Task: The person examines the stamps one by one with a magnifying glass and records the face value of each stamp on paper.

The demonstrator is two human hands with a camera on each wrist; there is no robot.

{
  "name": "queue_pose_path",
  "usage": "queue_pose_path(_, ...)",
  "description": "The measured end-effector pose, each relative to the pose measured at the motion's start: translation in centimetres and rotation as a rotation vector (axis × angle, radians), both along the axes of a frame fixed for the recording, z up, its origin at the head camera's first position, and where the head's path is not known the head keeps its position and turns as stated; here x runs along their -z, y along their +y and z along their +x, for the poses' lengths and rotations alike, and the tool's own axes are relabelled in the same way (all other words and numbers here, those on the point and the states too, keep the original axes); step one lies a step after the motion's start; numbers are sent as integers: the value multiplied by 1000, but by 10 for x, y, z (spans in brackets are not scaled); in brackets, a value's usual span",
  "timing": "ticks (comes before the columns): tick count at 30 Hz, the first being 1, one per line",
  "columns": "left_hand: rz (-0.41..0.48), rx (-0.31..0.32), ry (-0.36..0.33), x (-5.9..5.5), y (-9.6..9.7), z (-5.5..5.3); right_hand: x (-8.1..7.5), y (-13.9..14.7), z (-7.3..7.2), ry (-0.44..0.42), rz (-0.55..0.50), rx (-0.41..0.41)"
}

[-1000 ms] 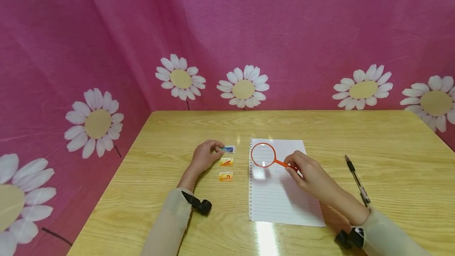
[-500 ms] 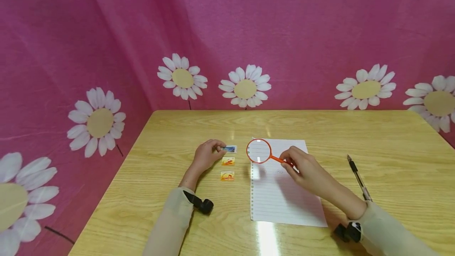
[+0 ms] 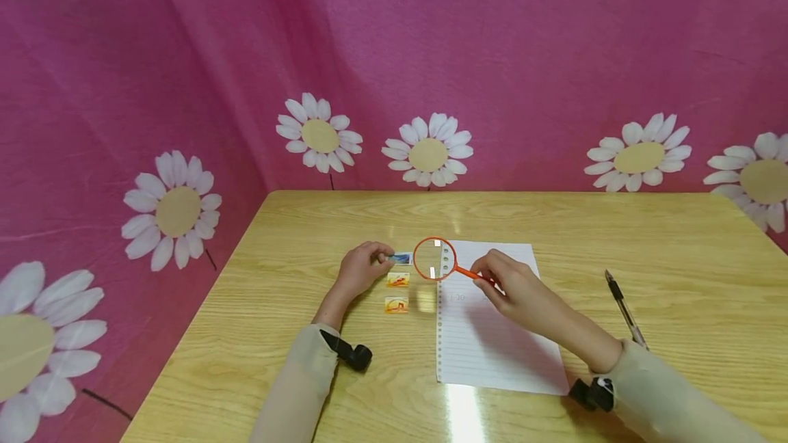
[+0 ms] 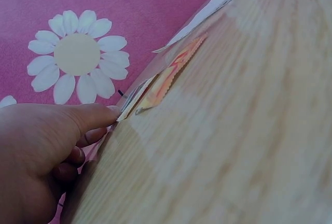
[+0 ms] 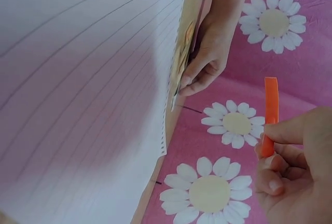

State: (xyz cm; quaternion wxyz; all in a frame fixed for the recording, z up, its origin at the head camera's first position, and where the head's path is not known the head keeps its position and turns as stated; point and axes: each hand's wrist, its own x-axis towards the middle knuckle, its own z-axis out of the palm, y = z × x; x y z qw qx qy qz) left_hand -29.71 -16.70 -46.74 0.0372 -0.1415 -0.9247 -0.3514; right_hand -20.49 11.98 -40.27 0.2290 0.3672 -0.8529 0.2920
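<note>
My right hand point(image 3: 517, 292) pinches the orange handle of a round magnifying glass point(image 3: 460, 269) between thumb and fingers, holding it raised over the left edge of a lined sheet of paper point(image 3: 492, 361). Its lens lies just right of a blue stamp point(image 3: 403, 258) in the head view. At that stamp's left edge, the thumb and finger of my left hand point(image 3: 359, 271) pinch it against the table. Below it lie two yellow-orange stamps, a middle stamp point(image 3: 398, 280) and a nearer stamp point(image 3: 397, 305). The right wrist view shows only the handle point(image 5: 271, 99).
Right of the paper lies a black pen point(image 3: 624, 307) on the wooden table point(image 3: 295, 224). Faint handwriting shows on the sheet. A pink curtain point(image 3: 511, 53) with white daisies hangs behind the table and along its left side.
My right hand has carried the magnifying glass leftward from over the paper toward the blue stamp. My left hand stays at that stamp. The head view has shifted slightly.
</note>
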Motion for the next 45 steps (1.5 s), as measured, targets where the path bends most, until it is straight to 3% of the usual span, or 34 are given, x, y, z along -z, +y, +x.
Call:
queue_pose_path(7,10,6,3,2,-2,0,0,-9,-2,18,-6,-29)
queue_pose_path(14,52,70,74,10,-9,-3,2,-15,-5,20,-1,-48)
queue_pose_path(21,11,12,8,4,-4,0,2,-22,-7,12,19,-56)
queue_pose_path(45,3,28,33,0,-3,-1,15,-34,-21,-4,51,-38)
